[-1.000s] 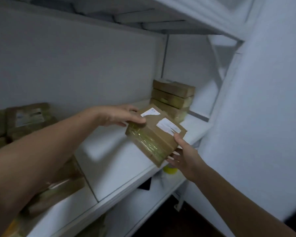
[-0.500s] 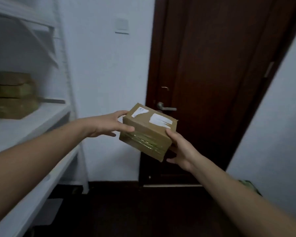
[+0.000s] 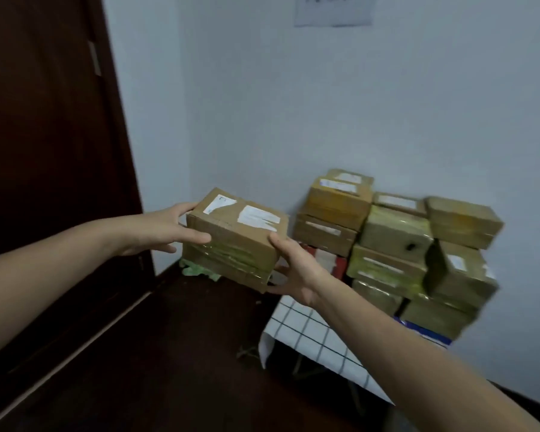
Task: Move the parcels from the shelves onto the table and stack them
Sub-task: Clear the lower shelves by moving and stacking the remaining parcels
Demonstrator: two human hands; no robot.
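I carry a brown cardboard parcel (image 3: 236, 236) with two torn white labels on top and clear tape round its side. My left hand (image 3: 166, 230) grips its left end, thumb on the front face. My right hand (image 3: 296, 266) grips its right front corner from below, thumb on the edge. The parcel hangs in the air, left of a table under a white checked cloth (image 3: 303, 332). On that table stands a stack of parcels (image 3: 393, 241), several boxes in uneven piles against the wall.
A dark wooden door (image 3: 44, 135) fills the left side. The floor (image 3: 169, 353) below is dark. Green scraps (image 3: 197, 271) lie in the corner by the wall. A paper sheet (image 3: 332, 9) hangs on the white wall above the stack.
The view has swung right from the shelves, past the door, to the table with the stacked parcels. Both hands have kept their hold on the same parcel throughout.
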